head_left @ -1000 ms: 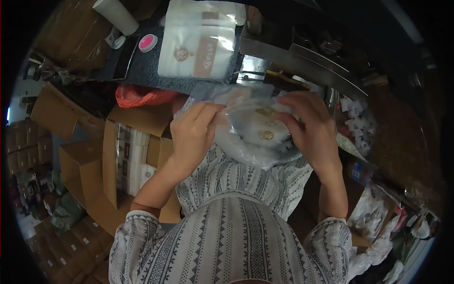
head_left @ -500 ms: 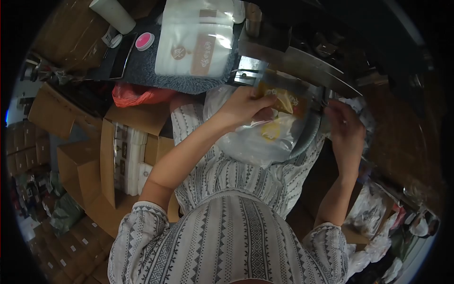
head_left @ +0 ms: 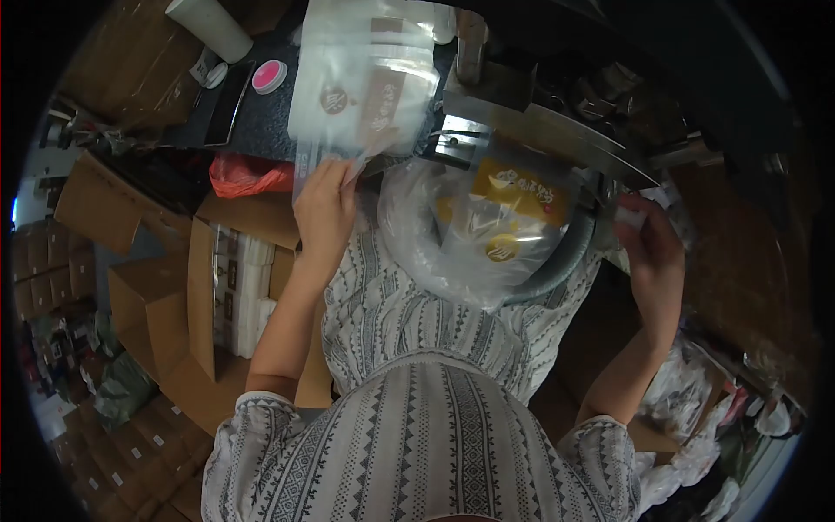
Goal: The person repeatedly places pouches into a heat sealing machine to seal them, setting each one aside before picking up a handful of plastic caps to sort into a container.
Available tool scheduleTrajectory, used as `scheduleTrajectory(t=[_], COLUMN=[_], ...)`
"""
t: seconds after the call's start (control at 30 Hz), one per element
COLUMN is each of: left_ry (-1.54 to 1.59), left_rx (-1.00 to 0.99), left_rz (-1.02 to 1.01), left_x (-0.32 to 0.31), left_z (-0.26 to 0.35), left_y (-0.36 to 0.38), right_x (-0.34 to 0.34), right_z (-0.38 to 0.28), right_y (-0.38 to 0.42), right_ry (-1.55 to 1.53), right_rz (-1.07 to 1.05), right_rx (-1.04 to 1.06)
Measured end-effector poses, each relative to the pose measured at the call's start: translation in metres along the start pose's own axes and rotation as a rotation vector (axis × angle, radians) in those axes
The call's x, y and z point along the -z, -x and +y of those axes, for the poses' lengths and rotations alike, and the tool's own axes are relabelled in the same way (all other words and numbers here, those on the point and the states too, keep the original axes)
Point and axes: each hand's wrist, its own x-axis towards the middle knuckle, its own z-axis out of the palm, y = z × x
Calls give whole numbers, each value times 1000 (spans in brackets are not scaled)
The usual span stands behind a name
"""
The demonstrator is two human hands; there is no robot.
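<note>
My left hand [head_left: 325, 211] pinches the lower edge of a clear printed plastic bag [head_left: 335, 143] at the stack of bags [head_left: 348, 65] with brown print. The bag's edge lifts off the pile and hangs over its front. On my lap, a round basin [head_left: 570, 271] lined with clear plastic holds a clear bag with yellow print [head_left: 513, 213]. To the right of the basin, my right hand [head_left: 654, 248] is closed, thumb against fingers, beside the metal edge of a machine [head_left: 565, 130]. Something small and pale shows at its fingertips, too small to name.
A pink-topped round tub [head_left: 269, 76] and a dark phone-like slab [head_left: 230, 103] lie left of the stack on a dark cloth. A red plastic bag [head_left: 252, 177] hangs below. Open cardboard boxes [head_left: 200, 300] stand at left; crumpled plastic [head_left: 678, 387] lies at right.
My left hand has let go of the yellow-printed bag over the basin and moved left to grip a bag from the stack. My right hand has shifted slightly right and down.
</note>
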Motion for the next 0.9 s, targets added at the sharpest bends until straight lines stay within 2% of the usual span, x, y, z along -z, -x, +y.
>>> scheduleTrajectory(t=[0.07,0.1,0.17,0.2,0.27,0.3,0.37,0.5,0.53,0.6,0.63,0.67,0.7,0.8,0.87,0.9], left_ry=[8,14,-9,-25,-25,-29,2,46,45,100,99,178,258,392,408,422], left_rx=[-27,-57,-43,-33,-64,-94,-117,-192,-194,-295,-295,-313,-331,-302,-255,-209], left_rz=[47,94,101,104,86,64,61,39,39,-62,-63,-154,-246,-346,-334,-323], left_x=[4,7,13,15,22,25,25,28,30,33,32,30,28,11,5,3], left_z=[13,18,21,24,37,43,53,67,70,77,78,80,81,83,84,84], left_y=[7,7,2,-2,0,3,6,10,11,10,10,11,11,15,16,17], right_x=[-12,-21,-38,-41,-47,-51,-59,-69,-72,-73,-73,-73,-76,-83,-81,-76], right_z=[-19,-25,-33,-33,-32,-33,-37,-54,-55,-53,-52,-49,-44,-30,-28,-27], right_y=[3,2,-2,-2,-1,0,2,7,7,7,7,7,7,5,7,7], right_ry=[-151,-152,-184,-183,-431,-430,-350,-494,-438,-382,-382,-382,-382,-441,-597,-597], right_rz=[-216,-218,-128,-125,-157,-155,-191,-224,-209,-192,-231,-271,-272,-272,-138,-137], right_rx=[103,108,275,278,185,184,312,265,334,400,415,428,425,447,301,300])
